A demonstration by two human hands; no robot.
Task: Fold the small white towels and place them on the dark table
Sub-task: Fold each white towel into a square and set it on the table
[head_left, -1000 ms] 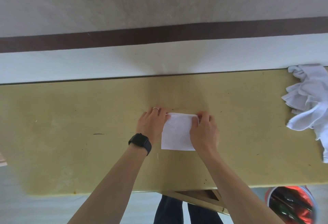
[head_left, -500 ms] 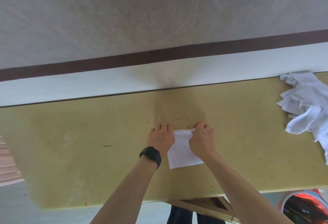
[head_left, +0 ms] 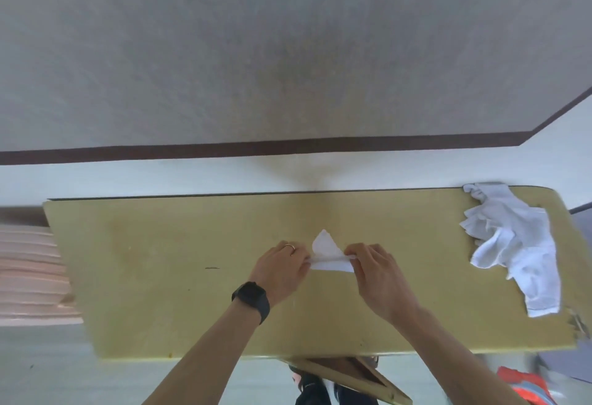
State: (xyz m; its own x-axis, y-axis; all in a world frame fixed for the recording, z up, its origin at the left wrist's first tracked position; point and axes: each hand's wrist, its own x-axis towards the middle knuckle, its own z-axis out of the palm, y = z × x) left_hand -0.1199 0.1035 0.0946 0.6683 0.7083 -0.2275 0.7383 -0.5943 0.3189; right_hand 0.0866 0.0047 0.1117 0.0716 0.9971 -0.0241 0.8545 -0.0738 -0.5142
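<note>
Folded towel (head_left: 328,254): small and white, lying on the yellow-green tabletop (head_left: 160,276) near its middle, between the two hands. A rounded triangular flap is peaking toward 12 o'clock, and a narrow flat band is showing beneath it at 6 o'clock.
Towel surface: thin, matte cloth, creasing along a horizontal line between the fingertips.
Left hand (head_left: 282,271): sitting at the towel's 9 o'clock, fingers curling in and pinching the crease's left end. It is wearing a thin ring (head_left: 290,247), and a black smartwatch (head_left: 251,300) is sitting on the wrist.
Right hand (head_left: 374,273): sitting at the towel's 3 o'clock, thumb and fingers curling and pinching the crease's right end.
Towel pile (head_left: 512,244): white cloths lying crumpled and unfolded at 3 o'clock, well apart from the hands, reaching the table's right end.
Tabletop: long, flat board with rounded corners, showing scuffs and small dark marks.
Wall: grey and finely textured, filling the view at 12 o'clock, with a dark brown band (head_left: 224,149) running across its base.
Ribbed pink object (head_left: 28,276): showing past the table's end at 9 o'clock; too blurred to identify.
Wooden brace (head_left: 352,375): angling out from under the table's near edge at 6 o'clock.
</note>
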